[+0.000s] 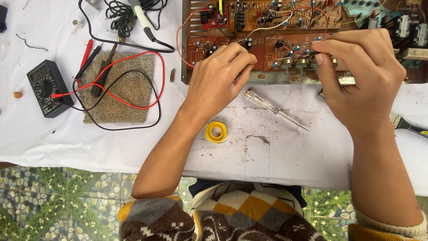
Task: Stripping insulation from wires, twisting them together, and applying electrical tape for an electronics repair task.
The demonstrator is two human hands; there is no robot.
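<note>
Circuit board (pixel 285 40): brown, at the far edge of the white sheet (pixel 276 156), crowded with small parts and wires.
Left hand (pixel 219 76): fingers curled, fingertips resting on the board's near edge; whether they pinch anything I cannot tell.
Right hand (pixel 361 76): thumb and forefinger pinched on a thin wire (pixel 298 54) over the board.
Screwdriver (pixel 275 108): clear-handled, lying between the hands.
Yellow tape roll (pixel 216 131): near the left wrist.
Meter (pixel 48 87): far left, leads trailing over a brown mat (pixel 129 91).
</note>
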